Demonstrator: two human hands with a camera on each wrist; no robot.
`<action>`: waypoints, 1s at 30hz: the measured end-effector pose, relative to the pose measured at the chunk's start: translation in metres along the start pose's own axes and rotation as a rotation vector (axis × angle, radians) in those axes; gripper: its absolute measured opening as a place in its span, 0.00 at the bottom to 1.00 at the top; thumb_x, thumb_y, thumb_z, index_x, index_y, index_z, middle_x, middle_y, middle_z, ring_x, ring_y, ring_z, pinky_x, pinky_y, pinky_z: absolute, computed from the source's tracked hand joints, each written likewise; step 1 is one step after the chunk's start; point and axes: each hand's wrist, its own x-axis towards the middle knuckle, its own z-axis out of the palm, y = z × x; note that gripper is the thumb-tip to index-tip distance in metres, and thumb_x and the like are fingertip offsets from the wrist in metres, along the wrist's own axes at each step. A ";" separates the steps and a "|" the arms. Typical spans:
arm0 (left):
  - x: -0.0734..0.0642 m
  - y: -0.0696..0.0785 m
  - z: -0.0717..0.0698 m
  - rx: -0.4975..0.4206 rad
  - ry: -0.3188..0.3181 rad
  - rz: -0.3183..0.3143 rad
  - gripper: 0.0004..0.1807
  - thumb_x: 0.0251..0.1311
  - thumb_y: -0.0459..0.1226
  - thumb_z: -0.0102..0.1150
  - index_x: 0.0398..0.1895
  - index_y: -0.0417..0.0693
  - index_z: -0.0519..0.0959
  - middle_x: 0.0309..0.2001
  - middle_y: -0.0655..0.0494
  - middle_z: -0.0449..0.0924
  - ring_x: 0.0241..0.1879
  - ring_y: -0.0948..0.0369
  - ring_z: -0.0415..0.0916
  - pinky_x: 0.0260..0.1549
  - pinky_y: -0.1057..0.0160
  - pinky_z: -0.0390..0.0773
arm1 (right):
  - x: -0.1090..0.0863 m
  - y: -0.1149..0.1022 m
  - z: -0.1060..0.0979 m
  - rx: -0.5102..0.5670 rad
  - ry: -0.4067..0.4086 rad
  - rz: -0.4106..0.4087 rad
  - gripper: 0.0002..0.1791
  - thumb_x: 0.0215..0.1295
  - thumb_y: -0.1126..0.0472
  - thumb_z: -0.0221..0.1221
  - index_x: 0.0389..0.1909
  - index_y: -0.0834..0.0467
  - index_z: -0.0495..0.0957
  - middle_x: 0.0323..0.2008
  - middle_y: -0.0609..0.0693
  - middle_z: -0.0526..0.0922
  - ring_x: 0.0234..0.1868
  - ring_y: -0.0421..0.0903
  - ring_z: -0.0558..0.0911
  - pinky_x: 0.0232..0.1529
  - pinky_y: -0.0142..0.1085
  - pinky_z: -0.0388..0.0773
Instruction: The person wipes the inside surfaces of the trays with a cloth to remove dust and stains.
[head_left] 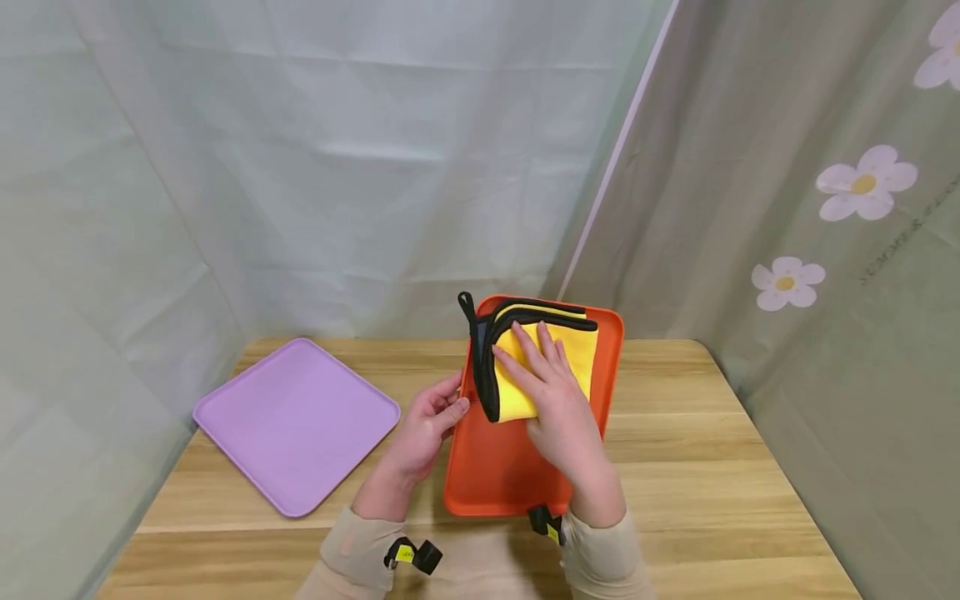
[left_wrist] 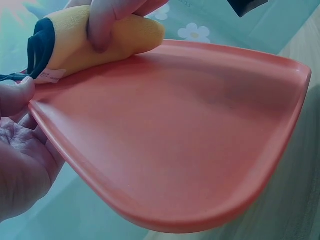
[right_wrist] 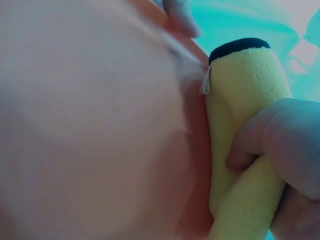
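Observation:
My left hand (head_left: 426,429) grips the left edge of an orange rectangular tray (head_left: 487,475), thumb on the rim and fingers beneath. The tray is tilted up over the table in the left wrist view. On its upper part lies a folded yellow cleaning cloth (head_left: 517,398) with black trim and a hanging loop. My right hand (head_left: 558,408) holds the cloth against the tray, fingers spread over its top. In the right wrist view, the thumb (right_wrist: 245,150) presses into the cloth's near fold.
A purple square tray (head_left: 296,425) lies at the left of the wooden table (head_left: 697,500). Pale curtains (head_left: 390,167) hang close behind the table and along both sides, with flower prints on the right one.

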 end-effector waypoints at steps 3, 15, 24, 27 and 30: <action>0.001 -0.002 0.000 -0.031 -0.007 0.021 0.29 0.80 0.27 0.48 0.80 0.28 0.60 0.45 0.58 0.87 0.43 0.63 0.85 0.42 0.63 0.87 | -0.001 0.003 -0.003 0.008 0.007 0.014 0.55 0.46 0.91 0.49 0.76 0.51 0.75 0.84 0.48 0.57 0.86 0.56 0.47 0.82 0.58 0.46; -0.001 -0.005 -0.004 -0.077 0.008 0.059 0.29 0.80 0.26 0.48 0.78 0.21 0.57 0.44 0.58 0.86 0.44 0.64 0.85 0.44 0.65 0.86 | -0.006 0.014 -0.011 0.013 0.025 0.056 0.57 0.42 0.92 0.46 0.76 0.51 0.75 0.84 0.49 0.59 0.86 0.56 0.46 0.82 0.58 0.43; -0.001 -0.003 -0.004 -0.098 0.056 0.042 0.30 0.78 0.25 0.48 0.78 0.21 0.57 0.43 0.60 0.85 0.43 0.66 0.83 0.43 0.65 0.85 | -0.008 0.020 -0.014 0.018 0.092 0.044 0.60 0.35 0.92 0.45 0.74 0.50 0.77 0.83 0.52 0.61 0.85 0.62 0.44 0.81 0.63 0.40; 0.001 -0.003 -0.004 -0.110 0.055 0.053 0.30 0.78 0.25 0.47 0.78 0.20 0.57 0.42 0.60 0.86 0.42 0.66 0.83 0.42 0.65 0.85 | -0.009 0.020 -0.016 0.013 0.104 0.053 0.60 0.34 0.91 0.46 0.73 0.49 0.79 0.82 0.51 0.62 0.85 0.64 0.41 0.80 0.66 0.35; 0.001 -0.004 -0.003 -0.121 0.053 0.062 0.30 0.77 0.25 0.47 0.77 0.20 0.57 0.41 0.60 0.85 0.41 0.66 0.83 0.41 0.66 0.85 | -0.010 0.021 -0.018 0.001 0.101 0.077 0.60 0.34 0.90 0.47 0.72 0.47 0.80 0.82 0.50 0.62 0.85 0.64 0.38 0.79 0.68 0.30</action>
